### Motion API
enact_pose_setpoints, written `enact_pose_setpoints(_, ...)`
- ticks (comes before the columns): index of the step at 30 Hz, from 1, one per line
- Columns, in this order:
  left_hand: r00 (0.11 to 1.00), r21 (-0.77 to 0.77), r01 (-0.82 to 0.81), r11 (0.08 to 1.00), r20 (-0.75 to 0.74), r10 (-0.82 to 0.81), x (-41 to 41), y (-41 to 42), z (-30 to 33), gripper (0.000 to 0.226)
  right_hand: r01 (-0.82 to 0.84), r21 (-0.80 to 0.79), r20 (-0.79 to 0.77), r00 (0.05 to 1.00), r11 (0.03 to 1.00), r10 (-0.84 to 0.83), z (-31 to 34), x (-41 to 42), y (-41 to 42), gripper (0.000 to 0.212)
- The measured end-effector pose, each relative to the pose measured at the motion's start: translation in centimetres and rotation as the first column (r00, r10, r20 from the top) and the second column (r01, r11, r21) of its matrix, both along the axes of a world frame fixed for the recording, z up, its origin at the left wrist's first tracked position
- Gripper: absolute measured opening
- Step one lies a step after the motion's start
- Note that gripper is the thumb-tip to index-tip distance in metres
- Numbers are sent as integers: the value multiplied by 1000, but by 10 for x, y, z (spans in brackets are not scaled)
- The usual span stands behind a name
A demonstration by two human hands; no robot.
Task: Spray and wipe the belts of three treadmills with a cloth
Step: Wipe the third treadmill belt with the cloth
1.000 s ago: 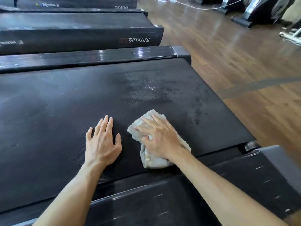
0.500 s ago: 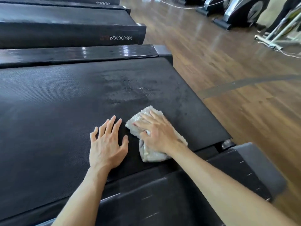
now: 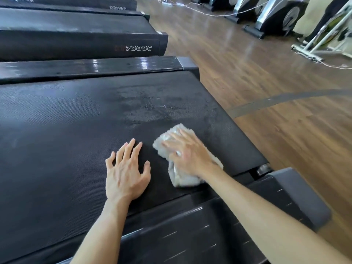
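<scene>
Your nearest belt (image 3: 76,140): sprayed, wet patch (image 3: 152,109) at 12 o'clock unwiped (two treadmills likely left). Cloth (image 3: 179,178) at belt's 4 o'clock under your right hand (image 3: 188,153), fingers flat, pressing. Left hand (image 3: 125,174) flat, bracing, holds nothing.

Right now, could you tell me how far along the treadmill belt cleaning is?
Done: spray already wets the nearest belt, showing as a wet patch. In hand: the right hand presses the cloth flat just short of that patch, while the left hand rests open beside it. Left: the patch itself; the next treadmill cannot be judged.
</scene>
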State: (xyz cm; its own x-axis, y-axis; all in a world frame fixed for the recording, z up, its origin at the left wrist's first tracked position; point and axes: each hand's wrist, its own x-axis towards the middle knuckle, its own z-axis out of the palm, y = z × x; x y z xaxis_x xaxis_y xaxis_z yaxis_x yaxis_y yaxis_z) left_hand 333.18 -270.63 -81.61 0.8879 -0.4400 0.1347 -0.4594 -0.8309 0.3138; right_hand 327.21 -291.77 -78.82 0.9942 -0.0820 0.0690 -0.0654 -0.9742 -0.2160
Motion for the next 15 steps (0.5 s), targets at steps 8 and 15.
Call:
enact_pose_setpoints(8, 1000, -10, -19, 1000, 13, 19, -2, -1, 0, 70, 291, -46, -3, 957, 956, -291, -12, -17, -84, 55)
enact_pose_setpoints(15, 1000, 6, -14, 1000, -18, 14, 0, 0, -2, 62, 86, 26, -17, 996, 996, -85, -6, 3, -2, 47)
